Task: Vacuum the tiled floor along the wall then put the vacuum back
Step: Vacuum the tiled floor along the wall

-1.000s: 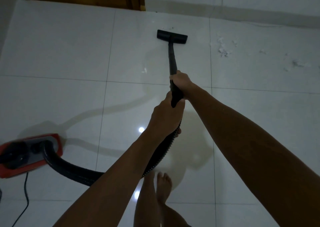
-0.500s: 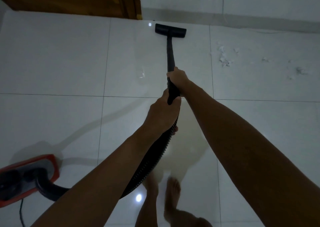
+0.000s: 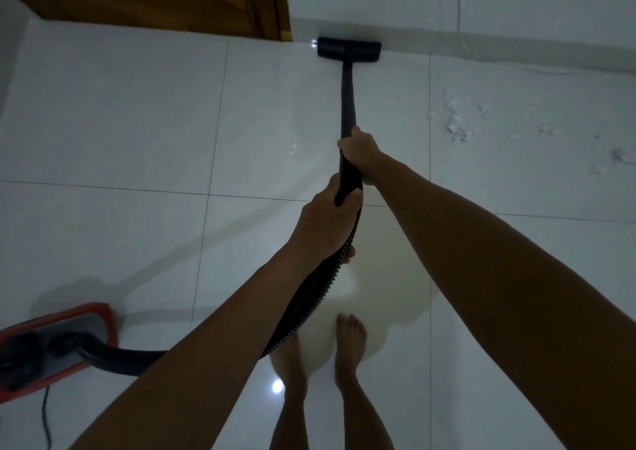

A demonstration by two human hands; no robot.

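Against the wall's base, I am pressing the floor nozzle [image 3: 349, 49]; my right hand [image 3: 359, 152] and left hand [image 3: 328, 224] are both gripping the wand [image 3: 347, 102], for reach and steering toward the debris [image 3: 456, 122].

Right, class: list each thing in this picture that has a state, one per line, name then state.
Nozzle: flat on the floor, against the wall base.
Wand: tilted, held by both hands.
Right hand: grips the wand.
Left hand: grips the wand's end where the hose starts.
Hose: bent, joined to the vacuum body.
Vacuum body: on the floor.
Debris: scattered, not yet vacuumed.
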